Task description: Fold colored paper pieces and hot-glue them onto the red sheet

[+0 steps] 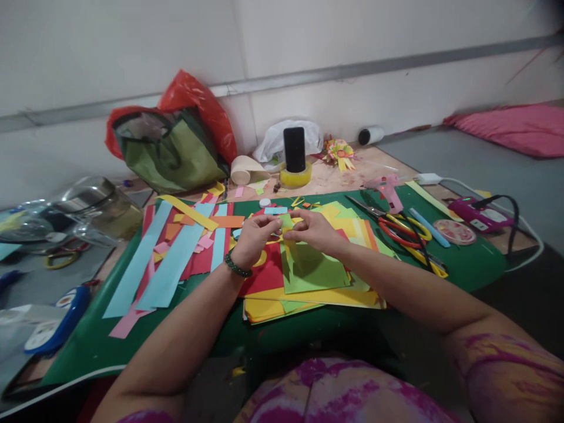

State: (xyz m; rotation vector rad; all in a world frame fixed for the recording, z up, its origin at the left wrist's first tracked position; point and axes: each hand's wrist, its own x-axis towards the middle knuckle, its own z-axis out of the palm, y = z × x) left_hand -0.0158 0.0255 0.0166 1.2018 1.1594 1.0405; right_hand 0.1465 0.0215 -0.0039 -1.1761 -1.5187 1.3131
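Observation:
My left hand (255,238) and my right hand (314,230) meet over the middle of a green mat (88,346). Both pinch a small light-green paper piece (286,222) between fingertips. A green bead bracelet circles my left wrist. Under the hands lies a stack of coloured paper sheets (308,276): light green on top, with red, yellow and orange below. Long blue paper strips (167,258) and pink and red ones lie to the left of my left hand.
Red-handled scissors (396,226) and a pink glue gun (390,191) lie right of the hands. A phone (294,148) stands in a yellow tape roll. A green bag (170,150), a glass jar (94,208), a paper flower (339,153) and a power strip (480,216) surround the mat.

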